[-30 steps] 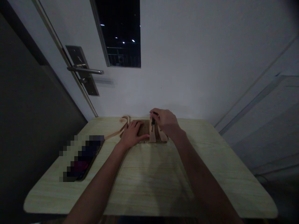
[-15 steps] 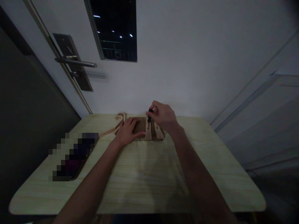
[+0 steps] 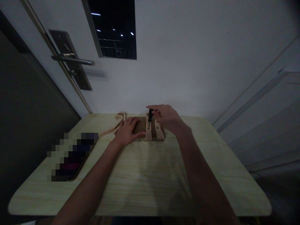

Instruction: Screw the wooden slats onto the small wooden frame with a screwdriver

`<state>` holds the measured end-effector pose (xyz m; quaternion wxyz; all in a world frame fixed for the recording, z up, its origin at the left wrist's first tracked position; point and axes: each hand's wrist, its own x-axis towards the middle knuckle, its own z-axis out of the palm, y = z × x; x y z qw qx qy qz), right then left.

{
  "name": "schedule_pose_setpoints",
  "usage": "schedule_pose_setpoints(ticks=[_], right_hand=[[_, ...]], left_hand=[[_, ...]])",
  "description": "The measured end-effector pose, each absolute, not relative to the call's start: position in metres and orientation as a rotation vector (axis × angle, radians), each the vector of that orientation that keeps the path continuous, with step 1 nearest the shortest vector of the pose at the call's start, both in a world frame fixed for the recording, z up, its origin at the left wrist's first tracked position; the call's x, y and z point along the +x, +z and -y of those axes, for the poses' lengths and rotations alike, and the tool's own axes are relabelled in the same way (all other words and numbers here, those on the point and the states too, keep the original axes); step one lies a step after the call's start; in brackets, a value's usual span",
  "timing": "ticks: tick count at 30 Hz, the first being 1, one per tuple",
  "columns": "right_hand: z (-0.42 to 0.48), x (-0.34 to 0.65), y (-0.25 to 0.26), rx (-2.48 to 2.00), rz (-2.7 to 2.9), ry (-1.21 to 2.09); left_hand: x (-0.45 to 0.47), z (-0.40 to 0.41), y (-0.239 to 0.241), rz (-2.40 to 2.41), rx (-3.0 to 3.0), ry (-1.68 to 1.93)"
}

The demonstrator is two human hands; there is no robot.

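Note:
A small wooden board (image 3: 140,126) with two pale wooden strips (image 3: 148,132) across it lies at the far middle of the table (image 3: 150,175). My left hand (image 3: 127,131) lies flat on the board's left part, fingers spread. Over the strips, my right hand (image 3: 166,117) pinches a small black-handled screwdriver (image 3: 150,114) that stands upright, its tip on the left strip.
More pale wooden strips (image 3: 117,123) lie curved to the left of the board. A blurred-out dark flat object (image 3: 72,156) rests on the table's left side. Behind the table stand a white wall and a door with a metal handle (image 3: 72,60).
My right hand has lifted slightly and its fingers have shifted round the screwdriver handle. My left hand stays on the board. The camera has tilted a little.

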<state>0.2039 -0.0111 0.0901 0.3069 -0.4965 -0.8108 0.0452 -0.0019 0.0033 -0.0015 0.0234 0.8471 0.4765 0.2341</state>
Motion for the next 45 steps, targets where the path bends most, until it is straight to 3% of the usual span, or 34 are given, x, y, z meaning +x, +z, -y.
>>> schedule_pose_setpoints(ticks=[9, 19, 45], right_hand=[[0.010, 0.192, 0.093, -1.061, 2.169, 0.363], [0.004, 0.187, 0.083, -1.234, 1.979, 0.138], [0.002, 0.199, 0.088, -1.182, 2.039, 0.278]], left_hand=[[-0.001, -0.002, 0.000, -1.458, 2.604, 0.743], [-0.001, -0.001, 0.000, -1.464, 2.609, 0.746], [0.000, 0.000, 0.001, -1.488, 2.608, 0.717]])
